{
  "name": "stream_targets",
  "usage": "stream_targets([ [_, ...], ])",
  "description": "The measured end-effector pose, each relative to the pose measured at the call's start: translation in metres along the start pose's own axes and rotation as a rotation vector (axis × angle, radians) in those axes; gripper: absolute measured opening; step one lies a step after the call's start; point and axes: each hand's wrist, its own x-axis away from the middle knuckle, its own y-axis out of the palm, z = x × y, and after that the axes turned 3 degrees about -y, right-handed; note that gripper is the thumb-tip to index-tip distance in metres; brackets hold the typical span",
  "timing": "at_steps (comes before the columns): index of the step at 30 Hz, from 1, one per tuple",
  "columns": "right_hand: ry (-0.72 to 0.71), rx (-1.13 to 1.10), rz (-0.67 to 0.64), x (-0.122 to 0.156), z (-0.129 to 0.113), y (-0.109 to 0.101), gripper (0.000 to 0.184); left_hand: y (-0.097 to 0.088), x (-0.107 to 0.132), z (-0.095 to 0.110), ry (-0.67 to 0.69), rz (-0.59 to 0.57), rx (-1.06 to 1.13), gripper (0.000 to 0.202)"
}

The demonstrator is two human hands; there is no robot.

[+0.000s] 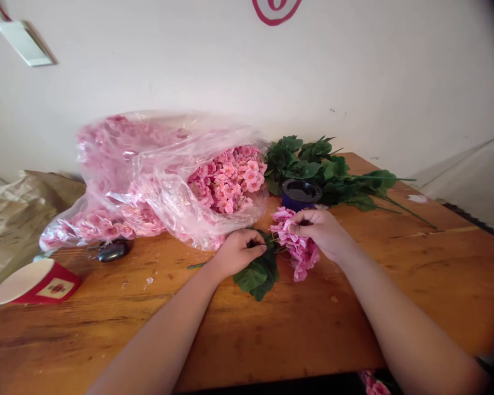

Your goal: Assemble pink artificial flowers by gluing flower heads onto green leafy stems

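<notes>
My left hand (242, 252) is closed around a green leafy artificial stem (255, 277), whose bare end sticks out to the left under my wrist. In my right hand (319, 230) a bunch of pink artificial flowers (298, 252) is pinched between thumb and fingers. The flowers sit just right of the leaves, with thin stalks pointing toward them; whether the two parts touch I cannot tell. Just behind my right hand stands a dark blue round container (300, 195). A clear plastic bag (160, 170) full of pink flower heads (230, 178) lies open behind my left hand.
Several green leafy stems (329, 170) lie at the back right of the wooden table (354, 329). To the left are a red paper cup (41, 282) on its side, a black computer mouse (113, 250) and a brown paper bag (20, 214). A white wall (214, 60) rises behind.
</notes>
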Motion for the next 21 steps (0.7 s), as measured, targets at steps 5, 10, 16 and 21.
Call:
stream_targets([
  [5, 0.021, -0.047, 0.020, 0.000, -0.002, 0.000, 0.038, 0.000, 0.000, 0.000, -0.008, -0.004, -0.002, 0.012],
  [10, 0.005, 0.002, 0.000, 0.000, -0.001, 0.000, 0.037, 0.001, 0.000, -0.002, -0.002, -0.001, 0.003, 0.011],
  [16, -0.030, 0.100, -0.031, 0.000, -0.002, 0.002, 0.038, 0.001, 0.000, -0.001, -0.016, 0.000, -0.014, 0.013],
  [21, -0.114, 0.278, -0.228, 0.008, -0.013, 0.002, 0.032, 0.000, -0.001, -0.001, -0.014, 0.001, -0.042, 0.013],
])
